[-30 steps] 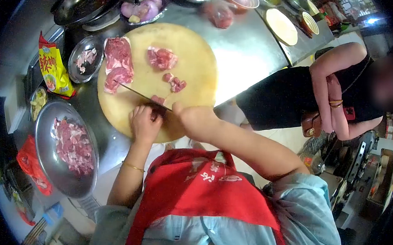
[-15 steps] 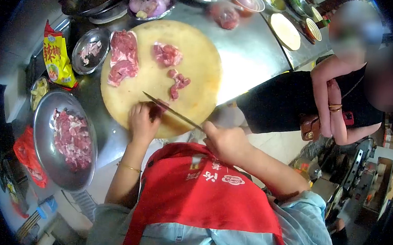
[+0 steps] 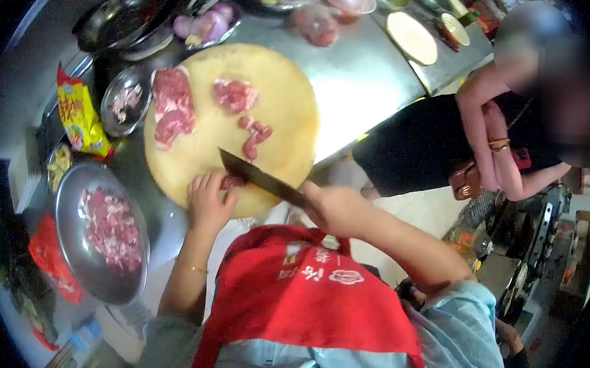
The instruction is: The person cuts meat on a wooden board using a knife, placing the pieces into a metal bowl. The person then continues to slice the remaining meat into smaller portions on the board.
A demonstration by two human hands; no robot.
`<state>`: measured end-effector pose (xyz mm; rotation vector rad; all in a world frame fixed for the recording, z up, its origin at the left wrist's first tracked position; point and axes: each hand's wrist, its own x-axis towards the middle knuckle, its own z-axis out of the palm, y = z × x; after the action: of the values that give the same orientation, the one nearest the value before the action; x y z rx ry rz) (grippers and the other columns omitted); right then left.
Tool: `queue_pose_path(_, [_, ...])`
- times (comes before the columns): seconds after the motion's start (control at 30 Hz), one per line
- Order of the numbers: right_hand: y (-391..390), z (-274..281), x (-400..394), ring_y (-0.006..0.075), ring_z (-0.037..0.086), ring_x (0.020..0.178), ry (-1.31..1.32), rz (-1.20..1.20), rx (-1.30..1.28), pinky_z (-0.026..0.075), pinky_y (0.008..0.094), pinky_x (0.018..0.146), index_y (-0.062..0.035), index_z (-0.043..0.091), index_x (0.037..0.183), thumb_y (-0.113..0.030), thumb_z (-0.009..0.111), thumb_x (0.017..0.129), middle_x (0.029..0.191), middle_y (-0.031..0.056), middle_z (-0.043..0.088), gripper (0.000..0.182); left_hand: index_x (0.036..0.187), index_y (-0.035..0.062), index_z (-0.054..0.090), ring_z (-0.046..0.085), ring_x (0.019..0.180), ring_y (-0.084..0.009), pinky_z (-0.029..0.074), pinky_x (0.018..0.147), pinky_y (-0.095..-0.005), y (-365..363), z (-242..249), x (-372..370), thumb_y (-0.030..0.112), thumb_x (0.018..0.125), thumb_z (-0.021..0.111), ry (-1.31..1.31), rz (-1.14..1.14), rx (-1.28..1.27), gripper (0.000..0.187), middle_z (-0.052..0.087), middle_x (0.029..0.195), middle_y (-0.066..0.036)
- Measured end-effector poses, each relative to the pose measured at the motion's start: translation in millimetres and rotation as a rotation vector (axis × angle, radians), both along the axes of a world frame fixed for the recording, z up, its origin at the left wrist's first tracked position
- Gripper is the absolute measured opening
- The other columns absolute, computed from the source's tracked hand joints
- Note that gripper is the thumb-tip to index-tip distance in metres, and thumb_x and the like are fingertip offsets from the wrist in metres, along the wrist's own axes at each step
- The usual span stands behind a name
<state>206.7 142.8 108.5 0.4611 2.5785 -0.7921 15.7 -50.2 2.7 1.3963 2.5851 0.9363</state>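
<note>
My right hand (image 3: 337, 211) grips the handle of a cleaver (image 3: 261, 179), whose dark blade points left across the near part of the round chopping board (image 3: 287, 101). Under the blade's tip side, my left hand (image 3: 210, 200) has its fingers curled on a small piece of meat (image 3: 232, 182), partly hidden by fingers and blade. Farther back on the board lie a long slab of raw meat (image 3: 174, 107), a chunk of meat (image 3: 235, 96) and several small meat pieces (image 3: 256, 137).
To the left stand a large steel bowl (image 3: 70, 226) of cut meat, a smaller metal bowl (image 3: 138, 111) and a yellow packet (image 3: 81, 114). A black pan (image 3: 90, 29) and a bowl of onions (image 3: 210, 24) stand behind. Another person (image 3: 407, 144) stands at the right, arms crossed.
The cleaver has turned, so more of its flat side shows, and its blade stays near the left fingers. The whole view has shifted slightly; the meat pieces keep their places on the board.
</note>
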Motion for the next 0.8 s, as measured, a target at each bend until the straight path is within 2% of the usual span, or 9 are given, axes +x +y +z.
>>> queue_pose_path(0.13, [1, 15, 38, 0.0377, 0.065, 0.066, -0.099, -0.178, 0.08, 0.049, 0.0516, 0.056, -0.0084, 0.048, 0.103, -0.025, 0.061, 0.082, 0.07, 0.0172, 0.063, 0.03, 0.091, 0.0079, 0.06, 0.054, 0.086, -0.0306, 0.042, 0.079, -0.0438, -2, -4, -3, 0.018, 0.077, 0.066, 0.055, -0.03, -0.074, 0.018, 0.059, 0.086, -0.01])
queue_pose_path(0.27, [-10, -31, 53, 0.0399, 0.063, 0.065, 0.299, -0.338, 0.002, 0.049, 0.0514, 0.056, -0.0075, 0.046, 0.112, -0.027, 0.058, 0.086, 0.07, 0.021, 0.061, 0.035, 0.084, 0.0031, 0.057, 0.055, 0.077, -0.0343, 0.044, 0.071, -0.046, 17, 1, -3, 0.016, 0.084, 0.059, -0.059, -0.007, -0.119, 0.013, 0.057, 0.077, -0.015])
queue_pose_path(0.37, [-13, -39, 54, 0.0394, 0.061, 0.061, 0.293, -0.352, 0.031, 0.048, 0.0515, 0.054, -0.0088, 0.044, 0.107, -0.026, 0.054, 0.088, 0.066, 0.0176, 0.059, 0.027, 0.083, 0.0027, 0.057, 0.055, 0.079, -0.0359, 0.043, 0.07, -0.0463, 13, -20, -12, 0.016, 0.085, 0.058, 0.071, -0.073, -0.143, 0.013, 0.056, 0.08, -0.018])
queue_pose_path(0.53, [-20, -54, 63, 0.0415, 0.06, 0.062, 0.366, -0.476, -0.059, 0.047, 0.0524, 0.055, -0.0092, 0.042, 0.105, -0.024, 0.052, 0.09, 0.067, 0.0184, 0.059, 0.024, 0.117, 0.0031, 0.055, 0.054, 0.086, -0.0194, 0.048, 0.076, -0.037, 2, -70, -41, 0.018, 0.083, 0.065, -0.574, -0.011, 0.144, 0.038, 0.056, 0.101, -0.009])
queue_pose_path(0.6, [-21, -53, 64, 0.042, 0.06, 0.063, 0.396, -0.56, -0.105, 0.046, 0.0526, 0.055, -0.009, 0.042, 0.105, -0.024, 0.052, 0.089, 0.068, 0.0191, 0.059, 0.024, 0.13, 0.0056, 0.047, 0.053, 0.091, -0.0151, 0.049, 0.083, -0.0336, 10, -25, -49, 0.02, 0.085, 0.065, -1.074, 0.201, 0.538, 0.051, 0.054, 0.105, -0.005])
queue_pose_path(0.67, [-24, -53, 65, 0.0422, 0.06, 0.064, 0.426, -0.603, -0.121, 0.046, 0.0527, 0.056, -0.0089, 0.043, 0.105, -0.024, 0.052, 0.089, 0.069, 0.0197, 0.06, 0.024, 0.135, 0.0079, 0.043, 0.053, 0.09, -0.0139, 0.049, 0.082, -0.0303, 32, 97, -58, 0.016, 0.086, 0.062, -1.262, 0.002, 0.826, 0.053, 0.055, 0.104, -0.004])
queue_pose_path(0.7, [-25, -57, 66, 0.0423, 0.06, 0.064, 0.443, -0.603, -0.112, 0.046, 0.0528, 0.057, -0.0088, 0.043, 0.105, -0.024, 0.052, 0.089, 0.069, 0.02, 0.06, 0.024, 0.138, 0.0081, 0.04, 0.053, 0.088, -0.0117, 0.048, 0.077, -0.0264, 30, 115, -69, 0.011, 0.087, 0.059, -1.211, 0.138, 1.019, 0.054, 0.055, 0.106, -0.003])
queue_pose_path(0.77, [-21, -52, 66, 0.0423, 0.06, 0.065, 0.409, -0.588, -0.097, 0.046, 0.0529, 0.059, -0.0087, 0.043, 0.105, -0.025, 0.053, 0.089, 0.07, 0.0204, 0.06, 0.024, 0.139, 0.0079, 0.038, 0.053, 0.085, -0.0098, 0.048, 0.071, -0.0237, 18, 138, -83, 0.006, 0.087, 0.059, -1.082, 0.144, 0.986, 0.056, 0.057, 0.102, -0.003])
queue_pose_path(0.8, [-19, -46, 67, 0.0423, 0.06, 0.066, 0.358, -0.587, -0.094, 0.046, 0.053, 0.059, -0.0087, 0.043, 0.104, -0.025, 0.053, 0.089, 0.071, 0.0204, 0.06, 0.025, 0.135, 0.0066, 0.042, 0.054, 0.084, -0.0092, 0.047, 0.069, -0.0228, 10, 100, -82, 0.004, 0.088, 0.059, -0.946, 0.091, 0.781, 0.05, 0.059, 0.1, -0.004])
